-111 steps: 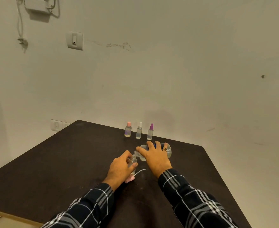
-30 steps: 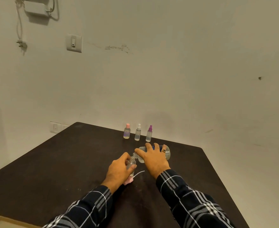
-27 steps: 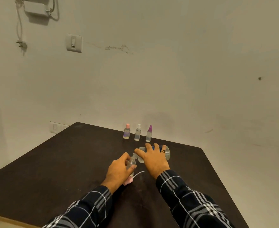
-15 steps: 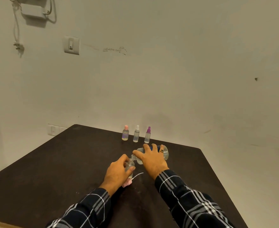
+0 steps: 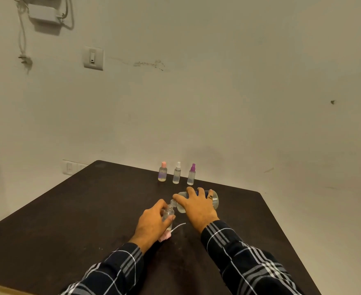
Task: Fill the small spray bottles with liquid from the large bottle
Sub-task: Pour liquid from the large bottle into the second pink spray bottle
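Note:
My left hand (image 5: 152, 224) grips a small clear spray bottle (image 5: 168, 213), uncapped and upright on the dark table (image 5: 69, 213). My right hand (image 5: 196, 206) is wrapped over the large clear bottle (image 5: 214, 201), tipped on its side with its mouth at the small bottle's neck. A pink spray cap with a white dip tube (image 5: 176, 227) lies on the table just below my left hand. Three capped small spray bottles stand in a row at the far edge: pink-capped (image 5: 162, 172), white-capped (image 5: 177, 173), purple-capped (image 5: 191, 175).
The table sits in a corner against a pale wall; its right edge (image 5: 281, 226) and far edge are close to the bottles. A wall switch (image 5: 92, 58) and a hanging cable (image 5: 23, 39) are high on the left.
Both hands keep the same hold and the large bottle stays tipped over the small one. Only the camera has shifted slightly.

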